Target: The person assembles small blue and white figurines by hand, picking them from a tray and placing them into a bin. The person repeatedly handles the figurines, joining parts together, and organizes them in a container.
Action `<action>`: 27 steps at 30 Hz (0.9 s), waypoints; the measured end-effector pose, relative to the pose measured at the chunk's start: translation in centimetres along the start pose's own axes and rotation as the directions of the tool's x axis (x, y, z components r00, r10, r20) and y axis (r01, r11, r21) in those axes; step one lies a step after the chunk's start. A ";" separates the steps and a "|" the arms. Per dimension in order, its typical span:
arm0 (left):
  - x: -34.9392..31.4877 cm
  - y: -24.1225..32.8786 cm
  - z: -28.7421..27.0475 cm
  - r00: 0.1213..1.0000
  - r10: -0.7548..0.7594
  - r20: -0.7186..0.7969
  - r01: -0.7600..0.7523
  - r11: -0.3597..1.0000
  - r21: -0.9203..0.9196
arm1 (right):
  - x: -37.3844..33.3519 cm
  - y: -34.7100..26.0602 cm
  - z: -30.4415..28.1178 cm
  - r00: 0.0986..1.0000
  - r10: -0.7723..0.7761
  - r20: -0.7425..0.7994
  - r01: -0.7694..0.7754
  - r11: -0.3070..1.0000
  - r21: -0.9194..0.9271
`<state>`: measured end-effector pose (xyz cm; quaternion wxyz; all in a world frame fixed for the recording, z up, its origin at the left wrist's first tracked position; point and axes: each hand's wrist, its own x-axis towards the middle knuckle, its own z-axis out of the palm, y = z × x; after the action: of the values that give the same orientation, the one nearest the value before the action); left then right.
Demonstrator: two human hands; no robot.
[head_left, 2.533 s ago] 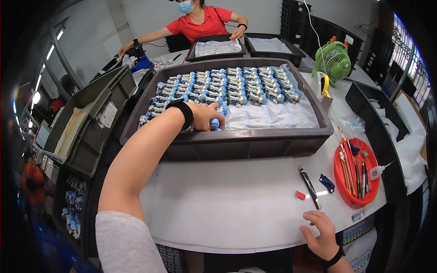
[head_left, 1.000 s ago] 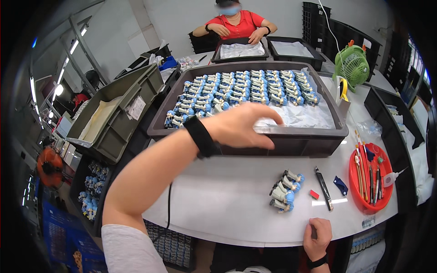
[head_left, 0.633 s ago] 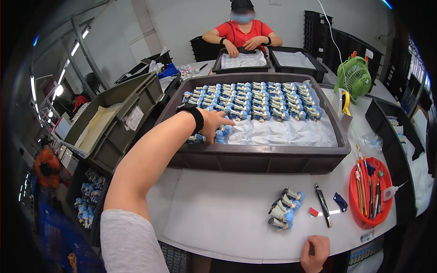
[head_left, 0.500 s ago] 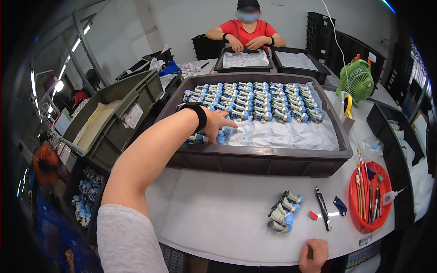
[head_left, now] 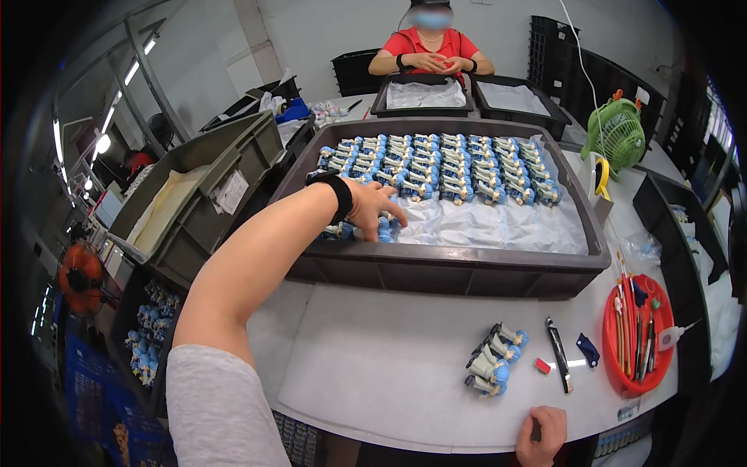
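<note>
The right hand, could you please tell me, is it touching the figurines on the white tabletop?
No, white tabletop shows between the right hand and the figurines lying there.

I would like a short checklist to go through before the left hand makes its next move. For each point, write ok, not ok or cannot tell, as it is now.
1. Left hand at the front-left figures inside the tray: ok.
2. Firm hold by its fingers: cannot tell; the hand hides the contact.
3. White lining bare to the right of that hand: ok.
4. Right hand free of things: cannot tell; it is curled at the table edge.
5. Table figures apart from the black pen-shaped tool: ok.
6. That tool inside the red basket: not ok; it lies on the table.
</note>
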<state>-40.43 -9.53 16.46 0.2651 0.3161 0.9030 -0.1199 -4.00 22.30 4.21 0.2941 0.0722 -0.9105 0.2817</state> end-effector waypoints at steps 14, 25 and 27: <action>-1.6 0.4 -1.0 1.000 -0.009 0.010 0.010 0.999 -0.031 | -0.1 0.1 0.2 1.000 0.016 0.004 -0.016 1.000 -0.001; -1.1 1.3 -1.4 0.988 -0.083 0.131 0.077 0.996 0.047 | 0.1 -0.1 0.2 1.000 0.009 -0.004 -0.009 1.000 -0.009; -1.0 1.3 -1.3 0.985 -0.070 0.155 0.069 0.998 0.015 | 0.1 -0.1 0.3 1.000 0.009 -0.003 -0.009 1.000 -0.015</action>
<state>-39.49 -8.57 18.09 0.3288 0.2753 0.8895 -0.1577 -4.16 22.06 4.15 0.2945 0.0655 -0.9124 0.2765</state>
